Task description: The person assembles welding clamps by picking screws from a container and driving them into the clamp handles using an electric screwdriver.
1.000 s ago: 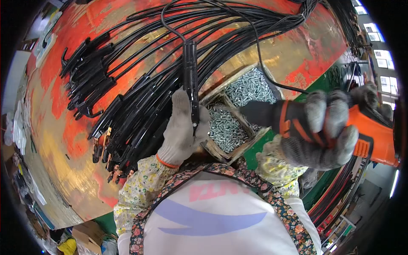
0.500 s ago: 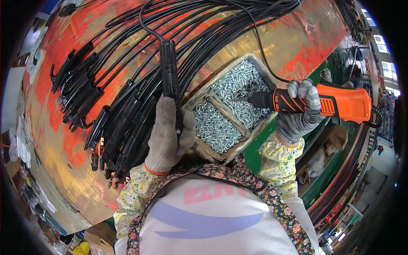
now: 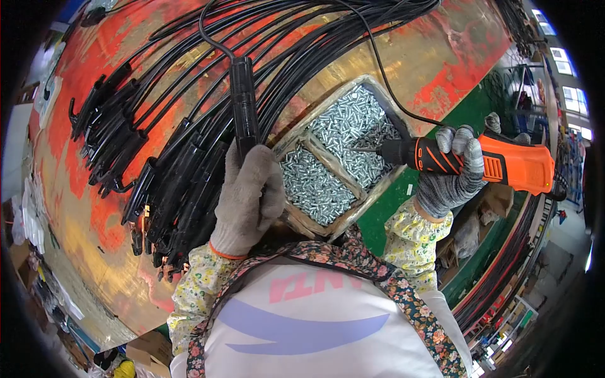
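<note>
My left hand [image 3: 247, 198], in a pale knit glove, is closed around the lower end of a black cylindrical cable handle [image 3: 243, 94]. The cable leaves the handle's far end, while the near end is hidden by the glove. An orange-and-black electric screwdriver [image 3: 520, 167] lies in the grip of my right hand [image 3: 450, 179], which wears a grey striped glove. Its thin bit points left over the far compartment of a divided wooden box [image 3: 335, 169]. Small silver screws [image 3: 356, 120] fill both compartments. I cannot tell whether the bit touches them.
Left of my left hand lies a pile of similar black handles [image 3: 183, 189], some with copper-coloured ends. Their black cables [image 3: 302, 38] run across the red-and-tan worn tabletop [image 3: 94, 252]. The screwdriver's cord [image 3: 381, 66] arcs behind the box. A cardboard box [image 3: 498, 200] sits at right.
My left hand has turned, and its fingers now cover the handle's near end, which showed before. The screwdriver has shifted slightly right and toward me, with more of its bit visible.
</note>
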`<state>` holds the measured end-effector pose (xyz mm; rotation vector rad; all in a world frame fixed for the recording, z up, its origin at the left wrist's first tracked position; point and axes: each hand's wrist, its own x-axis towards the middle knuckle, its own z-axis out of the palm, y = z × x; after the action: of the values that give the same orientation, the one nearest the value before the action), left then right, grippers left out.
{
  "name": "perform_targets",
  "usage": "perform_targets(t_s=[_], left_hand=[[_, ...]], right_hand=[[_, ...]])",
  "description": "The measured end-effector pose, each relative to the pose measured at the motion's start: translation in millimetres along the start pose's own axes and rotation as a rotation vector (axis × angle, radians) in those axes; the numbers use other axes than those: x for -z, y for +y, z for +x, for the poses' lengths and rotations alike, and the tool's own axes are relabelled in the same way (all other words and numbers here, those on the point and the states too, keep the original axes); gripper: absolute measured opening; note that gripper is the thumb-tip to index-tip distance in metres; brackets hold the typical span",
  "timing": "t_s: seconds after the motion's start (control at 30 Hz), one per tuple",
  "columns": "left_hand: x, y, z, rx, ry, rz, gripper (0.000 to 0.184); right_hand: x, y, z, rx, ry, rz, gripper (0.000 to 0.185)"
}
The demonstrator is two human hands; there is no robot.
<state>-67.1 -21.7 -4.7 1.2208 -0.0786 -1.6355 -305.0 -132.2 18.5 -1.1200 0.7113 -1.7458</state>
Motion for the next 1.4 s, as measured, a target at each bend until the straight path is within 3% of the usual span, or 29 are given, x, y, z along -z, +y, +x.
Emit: perform_targets(t_s=[0.1, 0.13, 0.2, 0.53, 0.73, 0.87, 1.0, 1.1, 1.13, 1.27, 1.4], left_hand=[[-1.8, 0.3, -1.6, -0.048, -0.044, 0.055, 0.024], [-1.9, 0.2, -1.9, -0.058, -0.058, 0.054, 0.025], [0.9, -2.3, 0.0, -0.059, -0.084, 0.004, 0.052], [-6.1, 0.8, -3.0, -0.061, -0.051, 0.0, 0.05], [-8.7, 3.9, -4.9, -0.057, -0.031, 0.031, 0.049], [-8.3, 5.8, -5.6, -0.04, -0.024, 0.062, 0.049], [-3.2, 1.5, -2.2, -0.038, -0.064, 0.012, 0.05], [-4.1, 5.5, -3.6, -0.002, -0.055, 0.031, 0.058], [-4.8, 6.5, -3.9, 0.005, -0.04, 0.04, 0.061], [-7.9, 5.4, -4.6, -0.008, 0.026, 0.041, 0.077], [-5.1, 3.4, -1.5, -0.032, 0.008, 0.033, 0.09]], right_hand=[[3.1, 1.4, -0.2, 0.008, -0.039, 0.022, 0.062], [3.3, 0.1, 0.4, 0.008, -0.032, 0.02, 0.061], [4.9, -0.1, 0.1, 0.008, -0.018, 0.018, 0.061], [5.7, 3.4, 2.7, 0.032, 0.037, 0.038, 0.057], [-12.7, 11.6, 7.9, 0.044, -0.047, 0.099, 0.058], [-19.5, 19.8, 5.3, 0.053, 0.095, 0.04, 0.061], [-23.5, 19.8, 5.2, 0.03, 0.054, 0.015, 0.059], [-14.9, 14.5, 10.0, 0.042, -0.026, 0.112, 0.057], [-10.0, 11.4, 13.5, 0.017, -0.08, 0.139, 0.047], [-0.2, 3.7, 22.2, 0.0, 0.0, 0.138, 0.028], [10.6, -1.6, 28.6, -0.066, -0.044, 0.267, 0.025]])
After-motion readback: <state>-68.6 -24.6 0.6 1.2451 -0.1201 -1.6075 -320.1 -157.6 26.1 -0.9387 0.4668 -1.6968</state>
